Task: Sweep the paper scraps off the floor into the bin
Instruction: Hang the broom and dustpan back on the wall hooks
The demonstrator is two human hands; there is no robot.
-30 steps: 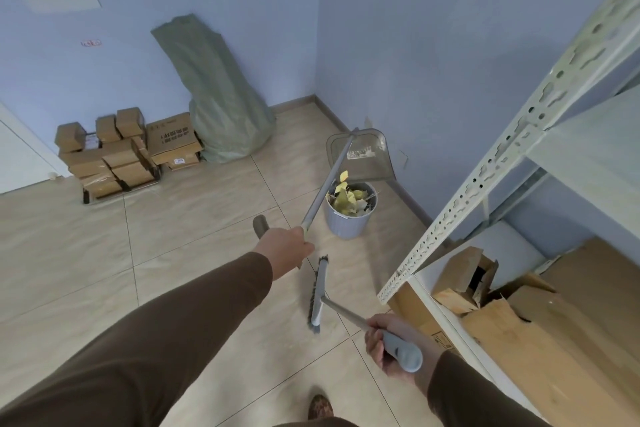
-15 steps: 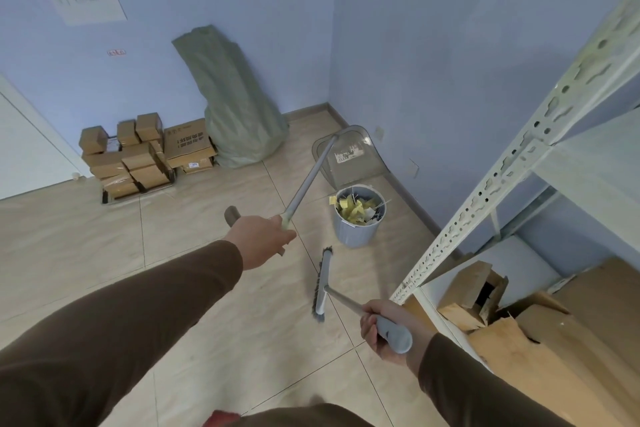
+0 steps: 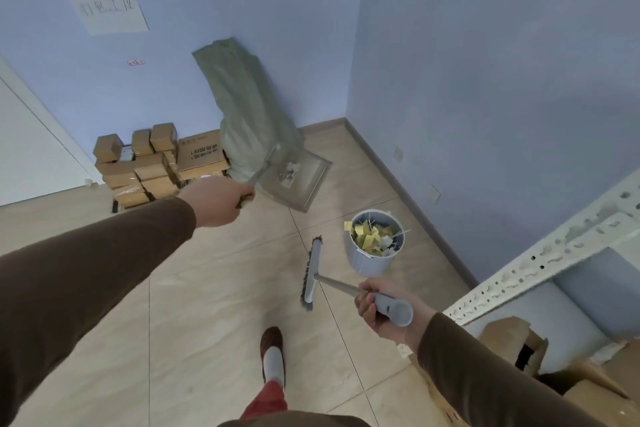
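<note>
Blue-walled corner room with a beige tiled floor, glossy and pretty clean where I can see it. Big change from a moment ago: the clear plastic dustpan was tipped right over the bin, now it's swung off to the left and up, hanging in the air in front of the green woven sack, well apart from the bin. Left hand has a clenched grip on the dustpan's metal pole, which runs up and to the right toward the pan. The round white bin sits on the floor near the right wall, full of yellow and white paper scraps. Right hand is wrapped around the grey handle of the brush; its long flat head runs roughly away from the camera, bristles facing left, just beside the bin. Cardboard boxes stacked by the back wall, metal shelf upright on the right.
</note>
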